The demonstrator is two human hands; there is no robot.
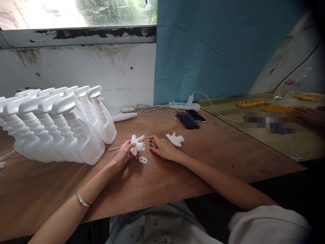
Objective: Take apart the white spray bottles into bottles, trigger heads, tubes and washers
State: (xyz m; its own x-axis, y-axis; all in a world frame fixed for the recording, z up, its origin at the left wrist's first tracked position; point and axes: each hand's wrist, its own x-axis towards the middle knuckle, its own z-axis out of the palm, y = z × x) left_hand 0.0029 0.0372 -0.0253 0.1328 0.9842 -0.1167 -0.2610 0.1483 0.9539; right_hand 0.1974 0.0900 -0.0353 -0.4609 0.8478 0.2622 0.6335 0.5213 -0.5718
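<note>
My left hand [125,154] is closed around a white trigger spray head [134,145], its threaded collar turned to the right. Just below it lie white ring gaskets [143,160], overlapping on the table. My right hand [162,148] is low over the wood with its fingers curled around something small and greyish that I cannot make out. A thin stick or tube [164,161] pokes out beneath that hand. Beyond it a second white spray head [175,139] lies on its side. Thin white tubes [115,148] lie left of my left hand.
White spray bottles with heads [86,142] stand in rows at the left. Bottles [124,116] lie by the wall. A power strip [184,105] and dark phones [189,119] are at the back. Another person's hand [307,113] is by yellow items [254,103] at the right.
</note>
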